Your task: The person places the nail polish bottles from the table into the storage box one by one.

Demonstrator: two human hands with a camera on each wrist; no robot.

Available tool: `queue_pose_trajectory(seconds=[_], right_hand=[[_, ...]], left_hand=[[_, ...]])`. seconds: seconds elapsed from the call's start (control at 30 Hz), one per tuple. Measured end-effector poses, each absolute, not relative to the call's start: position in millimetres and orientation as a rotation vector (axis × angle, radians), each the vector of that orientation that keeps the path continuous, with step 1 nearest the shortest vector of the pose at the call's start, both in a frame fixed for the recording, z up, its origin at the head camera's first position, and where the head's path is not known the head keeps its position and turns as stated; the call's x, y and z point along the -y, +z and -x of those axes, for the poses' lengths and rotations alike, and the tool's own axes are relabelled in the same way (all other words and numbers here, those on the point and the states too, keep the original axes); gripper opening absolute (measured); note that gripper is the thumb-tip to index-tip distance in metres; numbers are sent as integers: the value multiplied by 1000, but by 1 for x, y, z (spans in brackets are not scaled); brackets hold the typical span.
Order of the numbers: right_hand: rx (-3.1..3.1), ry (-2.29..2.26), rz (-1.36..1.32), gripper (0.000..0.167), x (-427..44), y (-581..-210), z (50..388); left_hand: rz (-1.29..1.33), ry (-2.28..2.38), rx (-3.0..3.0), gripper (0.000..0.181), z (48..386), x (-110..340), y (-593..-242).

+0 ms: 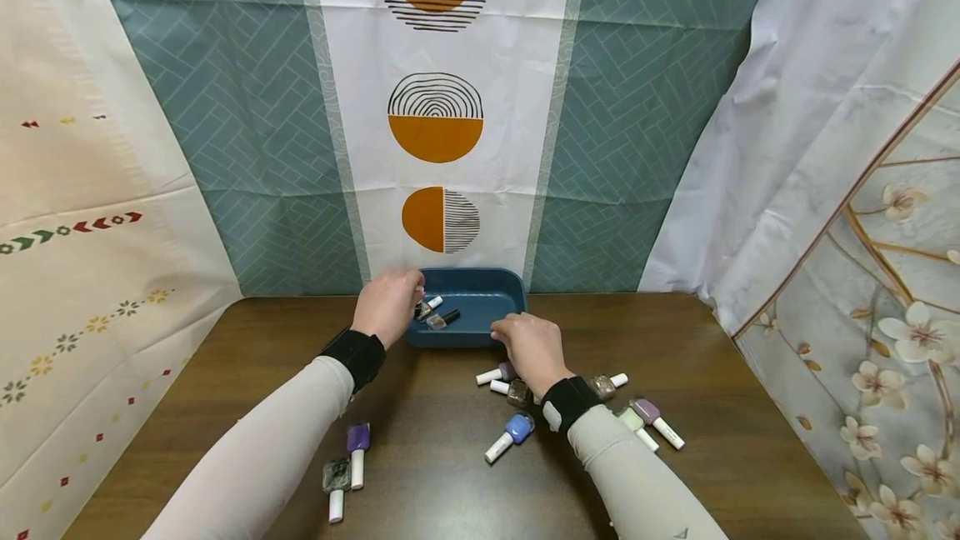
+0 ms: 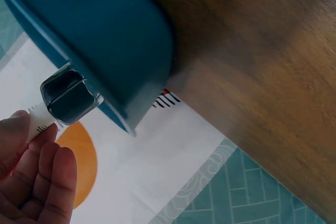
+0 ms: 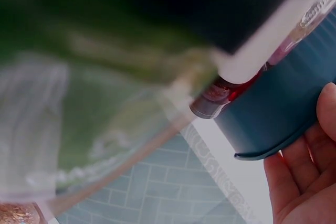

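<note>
A dark-looking nail polish bottle (image 2: 71, 95) hangs by its white cap from my left hand (image 2: 42, 177), pinched between thumb and fingers. In the head view that left hand (image 1: 390, 304) is over the left end of a blue plastic bin (image 1: 480, 307); the bottle is mostly hidden there. Several nail polish bottles (image 1: 444, 320) lie inside the bin at its left. My right hand (image 1: 531, 348) grips the bin's front right rim. In the right wrist view the thumb of the right hand (image 3: 310, 182) lies outside the wall, the fingers behind the rim.
Near my right arm lie a blue polish bottle (image 1: 519, 427), a brown one (image 1: 517, 393), a glittery one (image 1: 602, 387), a pale green one (image 1: 632, 418) and a mauve one (image 1: 645, 409). A purple bottle (image 1: 357, 437) and a dark glitter bottle (image 1: 337, 474) are front left. Curtains stand behind the table.
</note>
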State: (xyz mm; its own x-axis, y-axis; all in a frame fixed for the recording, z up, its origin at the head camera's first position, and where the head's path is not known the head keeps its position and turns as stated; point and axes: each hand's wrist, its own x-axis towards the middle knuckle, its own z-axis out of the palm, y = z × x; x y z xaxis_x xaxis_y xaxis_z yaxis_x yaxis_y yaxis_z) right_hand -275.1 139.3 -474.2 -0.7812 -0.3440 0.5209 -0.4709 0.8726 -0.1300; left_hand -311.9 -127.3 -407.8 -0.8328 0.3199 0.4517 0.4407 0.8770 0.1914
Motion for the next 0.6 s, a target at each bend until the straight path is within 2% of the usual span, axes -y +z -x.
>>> queue_pose_trajectory(seconds=[0.6], right_hand=[[2562,346,-587,10,-139,-474,275]], left_hand=[[531,-271,2678,13,324,126,-431]])
